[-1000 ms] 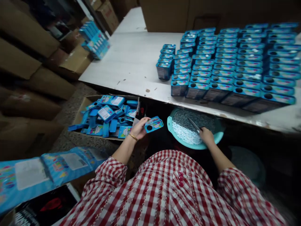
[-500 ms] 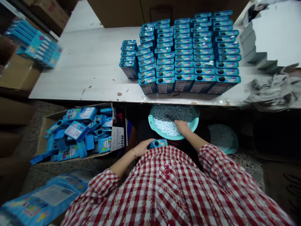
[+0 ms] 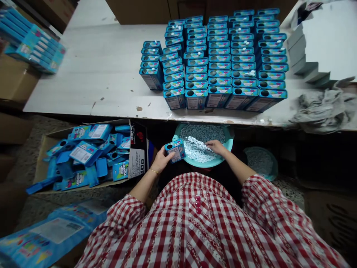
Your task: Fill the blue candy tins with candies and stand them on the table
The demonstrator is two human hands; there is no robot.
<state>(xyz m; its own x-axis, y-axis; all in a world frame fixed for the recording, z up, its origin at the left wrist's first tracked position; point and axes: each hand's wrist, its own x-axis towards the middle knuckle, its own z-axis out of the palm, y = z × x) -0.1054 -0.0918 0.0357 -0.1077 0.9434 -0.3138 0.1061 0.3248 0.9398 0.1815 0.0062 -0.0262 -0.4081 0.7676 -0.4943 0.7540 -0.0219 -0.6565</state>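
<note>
My left hand [image 3: 161,160] is closed round a small blue candy box [image 3: 176,152], tilted, with the round dark hole in its top showing. It is just left of a turquoise basin [image 3: 229,146] full of small white candies [image 3: 199,155]. Over the basin, my right hand [image 3: 217,147] is closed on what looks like a scoop. A raised heap of candies [image 3: 196,142] covers the scoop and hides its shape. The heap points left toward the box, with a small gap between them.
Rows of upright blue boxes [image 3: 219,91] stand on the white table [image 3: 111,74], some with loose candies on top. A carton [image 3: 138,160] of jumbled blue boxes is at left. A second basin [image 3: 275,167], a grey cloth [image 3: 320,111] and white card sheets [image 3: 331,41] are at right.
My left hand has raised the box from my lap up and left to the basin's side. The right hand has lifted a heap of candies out of the basin's contents.
</note>
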